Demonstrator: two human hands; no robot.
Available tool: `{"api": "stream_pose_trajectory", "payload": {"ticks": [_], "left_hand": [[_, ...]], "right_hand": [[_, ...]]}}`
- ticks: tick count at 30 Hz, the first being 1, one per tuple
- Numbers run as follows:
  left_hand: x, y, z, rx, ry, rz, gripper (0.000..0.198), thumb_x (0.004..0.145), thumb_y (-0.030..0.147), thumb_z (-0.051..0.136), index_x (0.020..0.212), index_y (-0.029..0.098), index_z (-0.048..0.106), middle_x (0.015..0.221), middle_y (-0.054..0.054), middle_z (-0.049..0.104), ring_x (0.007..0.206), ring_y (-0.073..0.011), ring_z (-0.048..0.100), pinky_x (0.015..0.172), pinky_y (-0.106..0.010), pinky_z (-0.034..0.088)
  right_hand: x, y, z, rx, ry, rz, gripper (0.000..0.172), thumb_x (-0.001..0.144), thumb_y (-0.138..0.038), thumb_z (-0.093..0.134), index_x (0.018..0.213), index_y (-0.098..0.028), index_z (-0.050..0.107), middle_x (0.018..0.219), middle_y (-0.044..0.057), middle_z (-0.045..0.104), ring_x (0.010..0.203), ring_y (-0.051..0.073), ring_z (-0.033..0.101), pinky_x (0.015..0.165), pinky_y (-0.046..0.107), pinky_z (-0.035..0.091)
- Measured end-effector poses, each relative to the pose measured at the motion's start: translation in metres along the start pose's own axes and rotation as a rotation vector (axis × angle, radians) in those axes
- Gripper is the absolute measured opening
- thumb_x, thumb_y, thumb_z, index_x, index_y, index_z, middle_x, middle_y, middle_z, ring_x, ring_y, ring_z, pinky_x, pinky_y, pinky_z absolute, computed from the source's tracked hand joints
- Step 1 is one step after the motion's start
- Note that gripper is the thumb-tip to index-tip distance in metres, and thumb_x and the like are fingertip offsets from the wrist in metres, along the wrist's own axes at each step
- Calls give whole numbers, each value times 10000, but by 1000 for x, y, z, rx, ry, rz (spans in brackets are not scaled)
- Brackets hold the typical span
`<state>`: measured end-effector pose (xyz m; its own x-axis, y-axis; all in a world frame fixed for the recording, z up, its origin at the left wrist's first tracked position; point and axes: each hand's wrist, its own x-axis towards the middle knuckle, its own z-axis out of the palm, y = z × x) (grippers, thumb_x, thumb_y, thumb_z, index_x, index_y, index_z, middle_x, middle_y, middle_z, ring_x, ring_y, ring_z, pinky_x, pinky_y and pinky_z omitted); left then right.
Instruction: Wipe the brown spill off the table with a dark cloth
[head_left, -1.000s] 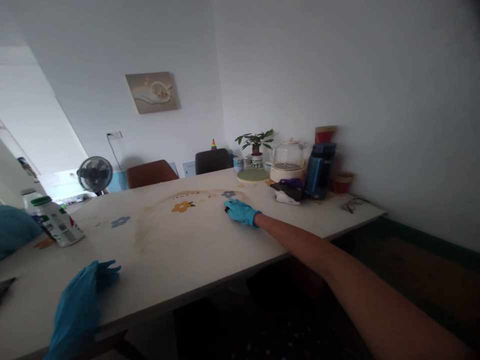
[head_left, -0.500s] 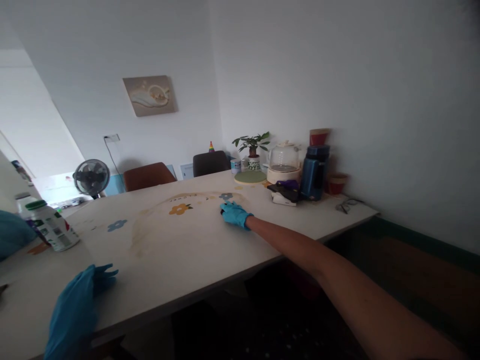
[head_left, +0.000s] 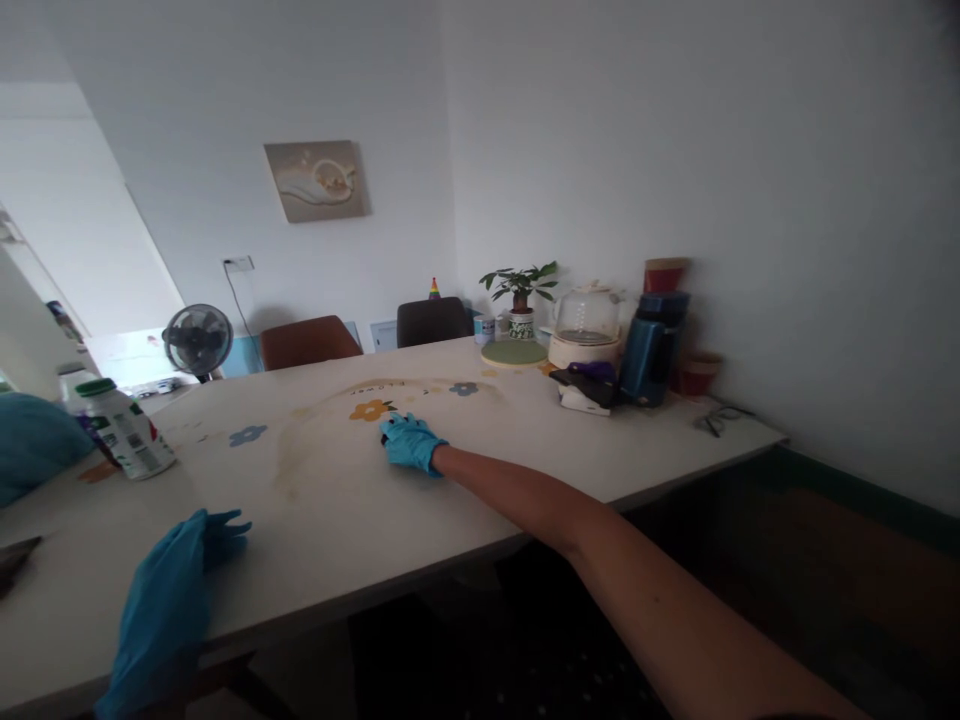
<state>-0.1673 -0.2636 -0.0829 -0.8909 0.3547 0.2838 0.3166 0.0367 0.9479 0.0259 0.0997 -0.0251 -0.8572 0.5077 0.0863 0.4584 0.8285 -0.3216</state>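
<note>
My right hand [head_left: 411, 442], in a blue glove, presses down on the white table [head_left: 337, 530] beside the orange printed flower. Its fingers curl over a small dark thing, of which only bits show at the fingertips; I cannot make out its kind. Brownish smears [head_left: 294, 450] mark the tabletop around the printed flowers and lettering. At the near left edge rests my left hand [head_left: 187, 575], also gloved in blue, fingers stretched out and nothing in them.
Two bottles [head_left: 135, 440] stand at the left, near a teal rounded thing [head_left: 37, 445]. Toward the back right are a potted plant [head_left: 520, 300], a green round mat [head_left: 514, 353], a glass kettle [head_left: 589, 325], a blue flask-like container [head_left: 652, 350] and glasses [head_left: 721, 420]. Chairs [head_left: 309, 343] line the far side.
My right hand has slid left across the table, from near the blue-grey flower to the orange one. My left hand stays at the table edge. The view has shifted slightly.
</note>
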Motion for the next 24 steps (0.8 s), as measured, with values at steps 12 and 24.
{"api": "stream_pose_trajectory", "payload": {"ticks": [12,24], "left_hand": [[-15,25,11,-128,29,-142,962,651,1092,971,1155,283,841,1109,-81,961,1032,-369,901,1074,-532,737],[-17,31,15,-73,48,-168,724,837,945,862,1131,284,832,1057,-87,960,1015,-384,914,1112,-585,748]], "right_hand": [[29,-88,33,-23,-50,-211,425,1081,-312,773,1491,-219,829,1925,241,675,1696,485,700,1314,706,629],[32,-87,33,-69,-38,-277,422,1148,-313,739,1556,-289,847,1923,179,716,1650,449,748,1298,654,635]]}}
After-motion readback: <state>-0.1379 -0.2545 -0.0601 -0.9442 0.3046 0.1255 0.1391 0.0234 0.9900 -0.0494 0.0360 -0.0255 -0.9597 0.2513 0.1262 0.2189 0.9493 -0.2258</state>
